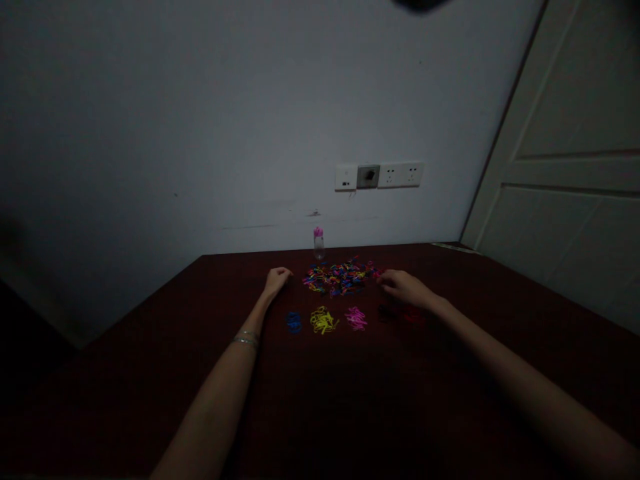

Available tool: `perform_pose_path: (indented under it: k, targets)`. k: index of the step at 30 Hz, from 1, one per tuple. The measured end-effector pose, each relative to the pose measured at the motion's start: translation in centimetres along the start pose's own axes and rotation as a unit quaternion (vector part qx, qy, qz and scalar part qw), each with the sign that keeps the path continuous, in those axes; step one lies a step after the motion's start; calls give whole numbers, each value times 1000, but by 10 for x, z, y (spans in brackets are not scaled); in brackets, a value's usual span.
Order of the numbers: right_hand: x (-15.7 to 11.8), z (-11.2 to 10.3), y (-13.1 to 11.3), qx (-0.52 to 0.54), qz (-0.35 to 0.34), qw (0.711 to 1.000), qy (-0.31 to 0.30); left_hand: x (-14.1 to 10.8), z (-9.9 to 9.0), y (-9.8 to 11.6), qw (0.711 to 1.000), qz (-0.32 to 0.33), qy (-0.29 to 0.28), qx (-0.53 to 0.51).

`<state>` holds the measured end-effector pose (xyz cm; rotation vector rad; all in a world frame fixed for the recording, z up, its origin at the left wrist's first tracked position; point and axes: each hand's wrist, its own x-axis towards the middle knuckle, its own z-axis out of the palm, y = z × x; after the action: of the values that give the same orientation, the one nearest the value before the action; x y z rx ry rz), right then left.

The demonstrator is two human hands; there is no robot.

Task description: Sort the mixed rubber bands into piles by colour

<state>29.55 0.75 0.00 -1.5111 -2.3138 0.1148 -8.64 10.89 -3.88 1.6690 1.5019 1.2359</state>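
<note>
A mixed heap of small multicoloured rubber bands (343,277) lies toward the back of the dark red table. At its right edge my right hand (400,287) has its fingers drawn together, with a few pink-red bands by the fingertips; what they pinch is too small to make out. My left hand (277,279) rests on the table left of the heap, loosely closed with nothing visible in it. Nearer me lie sorted groups: blue bands (293,323), yellow bands (324,321) and pink bands (356,319). Dim dark and red bands (413,317) lie below my right hand, partly in shadow.
Behind the heap, a small clear bottle (319,248) with a pink top stands near the wall. Sockets and switches (379,176) are set in the wall above the table (320,400). A pale panelled door (565,167) is at the right. The light is dim.
</note>
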Motion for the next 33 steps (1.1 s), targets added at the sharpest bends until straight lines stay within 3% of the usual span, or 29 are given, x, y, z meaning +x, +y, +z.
perform_pose_path:
  k: [6,13,24,28,33]
  targets:
    - [24,17,-25,0,-28,1000,-13,0,1,0,1000,4,-4,-1]
    - [36,29,-27,-8,-29,999,-25,-2,1,4,1000,3,-3,19]
    - [39,30,-35,13,-28,1000,-5,-3,1,5,1000,0,-3,26]
    - [45,32,-66,92,-80,993,6,-2,3,2,1000,3,-4,16]
    - [52,42,-128,145,-160,976,-3,1,3,-3,1000,18,-1,19]
